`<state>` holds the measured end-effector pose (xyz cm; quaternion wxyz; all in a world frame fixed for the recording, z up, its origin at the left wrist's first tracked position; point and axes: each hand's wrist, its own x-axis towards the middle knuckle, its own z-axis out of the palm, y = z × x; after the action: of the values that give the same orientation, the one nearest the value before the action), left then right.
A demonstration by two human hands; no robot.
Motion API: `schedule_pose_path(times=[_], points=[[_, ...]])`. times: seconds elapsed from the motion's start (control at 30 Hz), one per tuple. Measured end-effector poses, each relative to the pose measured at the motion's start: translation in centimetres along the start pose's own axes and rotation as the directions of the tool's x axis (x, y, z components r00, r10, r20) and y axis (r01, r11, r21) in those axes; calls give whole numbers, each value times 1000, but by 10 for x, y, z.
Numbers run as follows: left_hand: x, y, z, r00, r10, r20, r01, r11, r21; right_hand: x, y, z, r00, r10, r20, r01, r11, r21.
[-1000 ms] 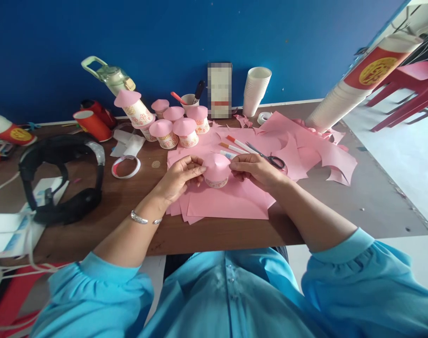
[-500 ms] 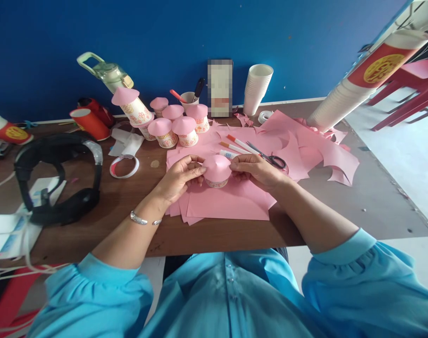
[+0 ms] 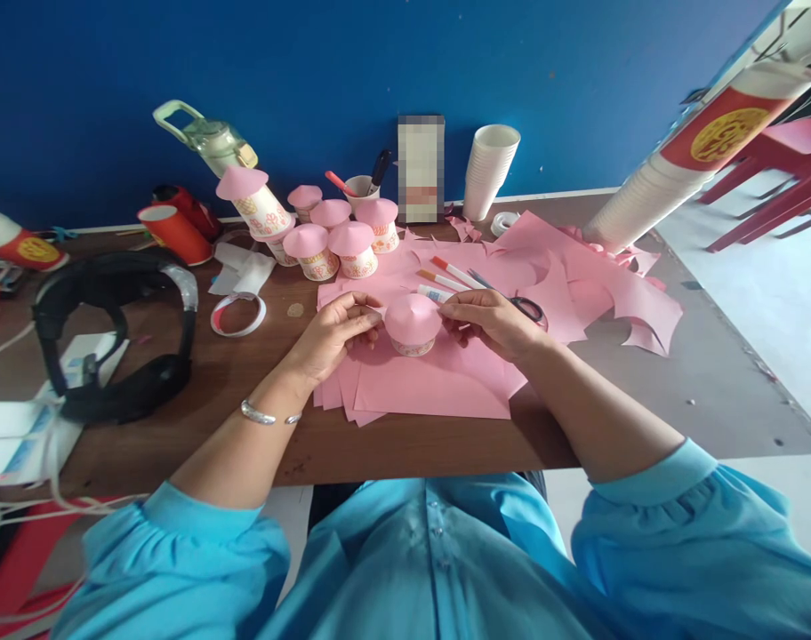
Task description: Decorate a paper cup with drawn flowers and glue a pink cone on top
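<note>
A small white cup point(image 3: 413, 348) with a red and yellow print stands upright on the pink paper sheets point(image 3: 438, 391). A pink paper cone point(image 3: 412, 318) sits on top of it like a roof and hides most of the cup. My left hand point(image 3: 349, 331) has thumb and index finger pinched at the cone's left edge, with the other fingers curled below. At the right edge, my right hand point(image 3: 480, 318) pinches the rim in the same way. Just behind the cone lie a glue stick point(image 3: 435, 293), an orange-capped marker point(image 3: 444, 279) and a red-capped marker point(image 3: 455, 270).
Scissors point(image 3: 526, 308) lie beside my right hand. Several cone-topped cups point(image 3: 357, 258) stand behind on the left. Pink paper scraps point(image 3: 619, 293) spread to the right. A stack of white cups point(image 3: 491, 169), a phone point(image 3: 420, 169), a tape roll point(image 3: 237, 316) and a black headset point(image 3: 116, 333) are around.
Both hands have shifted slightly outward, with less of the left fingertips over the cone. The cone and cup stay in place. The view has moved slightly.
</note>
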<state>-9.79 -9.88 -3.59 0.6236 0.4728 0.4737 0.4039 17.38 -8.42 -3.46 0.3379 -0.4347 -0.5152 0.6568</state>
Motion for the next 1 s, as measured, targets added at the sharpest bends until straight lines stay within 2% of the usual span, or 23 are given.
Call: schedule_pose_path(times=[0.1,0.23,0.33,0.43,0.5,0.63,0.77,0.87,1.0], points=[[1,-3,-2,995,103,14,-104,979,178,1,1,-2,999,-15,-43,14,1000,-21],[-2,-3,2,961,228,153,-274,841,467,4,4,-2,994,-56,-93,47,994,-94],[-5,-4,9,948,268,173,-318,742,590,4,7,-1,995,-91,-43,77,960,-269],[-5,-8,14,935,321,150,-340,698,630,3,10,1,986,-159,46,162,878,-451],[-5,-11,17,924,356,142,-359,672,648,3,12,2,972,-219,80,229,835,-501],[-4,-17,20,911,380,158,-370,588,720,3,12,6,952,-285,108,303,849,-433],[-7,-24,26,913,393,113,-333,555,762,0,9,7,960,-263,94,280,903,-325],[-8,-30,30,896,439,68,-326,546,772,1,9,4,974,-224,28,222,928,-300],[-7,-37,32,869,482,111,-379,504,776,3,11,0,967,-232,-110,188,931,-312]])
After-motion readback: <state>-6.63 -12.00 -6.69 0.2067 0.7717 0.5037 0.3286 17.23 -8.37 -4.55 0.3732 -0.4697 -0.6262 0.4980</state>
